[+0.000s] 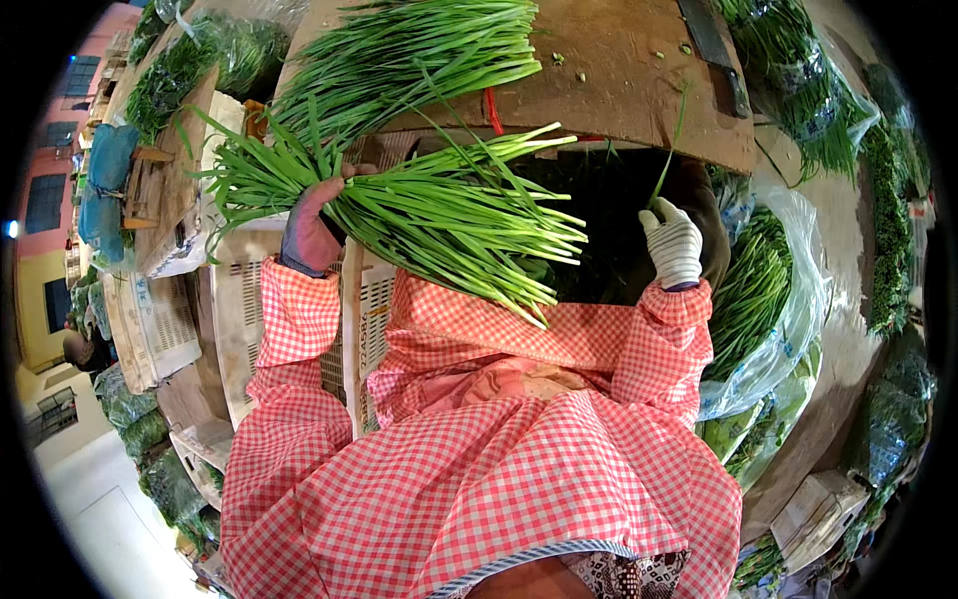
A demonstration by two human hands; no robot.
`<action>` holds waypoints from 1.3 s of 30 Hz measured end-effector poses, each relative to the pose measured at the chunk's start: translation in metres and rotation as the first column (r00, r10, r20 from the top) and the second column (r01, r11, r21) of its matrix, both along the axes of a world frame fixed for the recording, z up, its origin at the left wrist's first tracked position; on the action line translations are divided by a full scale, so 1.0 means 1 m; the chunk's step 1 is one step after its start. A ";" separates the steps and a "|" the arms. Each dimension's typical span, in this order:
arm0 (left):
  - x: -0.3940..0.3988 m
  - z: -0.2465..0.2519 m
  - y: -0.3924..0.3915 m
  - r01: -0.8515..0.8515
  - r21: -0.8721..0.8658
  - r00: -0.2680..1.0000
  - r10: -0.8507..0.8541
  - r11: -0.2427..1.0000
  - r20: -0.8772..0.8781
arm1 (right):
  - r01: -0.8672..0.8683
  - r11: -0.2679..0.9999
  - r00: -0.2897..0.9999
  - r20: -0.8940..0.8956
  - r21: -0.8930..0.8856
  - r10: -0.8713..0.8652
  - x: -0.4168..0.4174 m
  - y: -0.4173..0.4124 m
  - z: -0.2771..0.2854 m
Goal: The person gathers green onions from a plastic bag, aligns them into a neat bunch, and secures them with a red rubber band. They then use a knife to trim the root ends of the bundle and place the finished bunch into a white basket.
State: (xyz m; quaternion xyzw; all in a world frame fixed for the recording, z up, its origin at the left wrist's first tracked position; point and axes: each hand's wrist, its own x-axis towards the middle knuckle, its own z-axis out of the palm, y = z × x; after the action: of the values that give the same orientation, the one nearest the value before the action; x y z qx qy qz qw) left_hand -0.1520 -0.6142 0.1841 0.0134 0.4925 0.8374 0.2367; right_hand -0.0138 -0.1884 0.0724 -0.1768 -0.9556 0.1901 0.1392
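My left hand (317, 221), in a pinkish work glove, grips a loose bunch of garlic chives (449, 213) near its leafy end. Its pale cut stems fan out to the right above my lap. In my right hand (671, 238), wearing a white ribbed knit glove, a single thin green leaf (673, 142) is pinched between thumb and fingertips and points upward. A larger pile of garlic chives (441, 52) lies on the wooden board (621, 90) in front of me, with the stem ends to the right. Dark space under the board hides what is there.
A cleaver-like knife (715, 56) rests at the board's right side beside small scraps. To my right stands a clear plastic bag of greens (763, 277). White plastic crates (247, 314) are at my left. Bagged greens (808, 97) line the floor, and a person (90, 348) is far left.
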 end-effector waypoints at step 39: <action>-0.017 -0.022 0.191 0.103 -0.376 0.964 -0.186 0.921 -0.191 | -0.497 -0.016 0.799 -0.451 -0.867 -0.397 -0.083 -0.021 0.101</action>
State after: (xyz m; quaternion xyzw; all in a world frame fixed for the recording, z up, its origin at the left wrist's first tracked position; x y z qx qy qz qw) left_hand -0.1693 -0.4235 0.1620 0.0998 0.6595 0.7054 0.2398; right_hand -0.0965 -0.2098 0.1731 -0.1119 -0.4274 0.8604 0.2540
